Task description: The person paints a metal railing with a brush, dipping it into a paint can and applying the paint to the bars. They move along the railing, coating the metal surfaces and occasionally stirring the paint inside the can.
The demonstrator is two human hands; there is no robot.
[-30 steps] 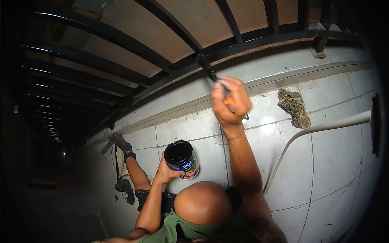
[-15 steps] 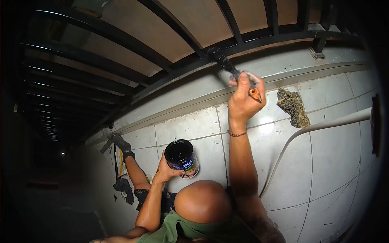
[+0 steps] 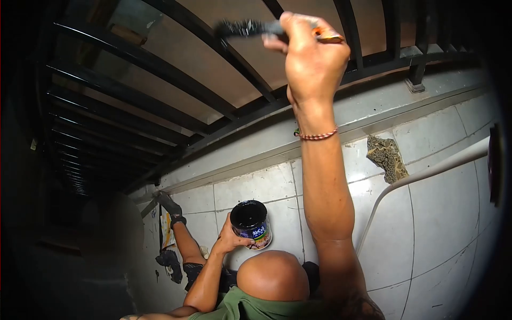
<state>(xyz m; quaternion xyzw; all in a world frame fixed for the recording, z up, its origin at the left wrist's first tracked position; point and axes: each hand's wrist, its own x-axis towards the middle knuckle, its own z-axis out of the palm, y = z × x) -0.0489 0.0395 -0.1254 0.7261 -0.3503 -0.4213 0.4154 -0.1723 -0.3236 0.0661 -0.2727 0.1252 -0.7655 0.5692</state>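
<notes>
My right hand [image 3: 316, 56] is closed round the handle of a paintbrush [image 3: 242, 30], its orange end showing behind the fist. Black paint coats the bristles, which overlap a bar of the black metal railing [image 3: 234, 64] in this view. Low in front of me, my left hand [image 3: 230, 238] grips the side of a paint can [image 3: 258, 233]. The can has a colourful printed label, and its open top shows black paint inside.
A patterned rag [image 3: 387, 158] lies on the white tiled floor [image 3: 437, 224] at the right, near a pale curved tube [image 3: 432, 169]. A ledge [image 3: 368, 111] runs beneath the railing. Dark crumpled cloth [image 3: 169, 265] lies at lower left, close to my leg.
My right hand has moved up and forward with the paintbrush, from the railing's bottom rail to higher along a bar. The left hand still holds the paint can.
</notes>
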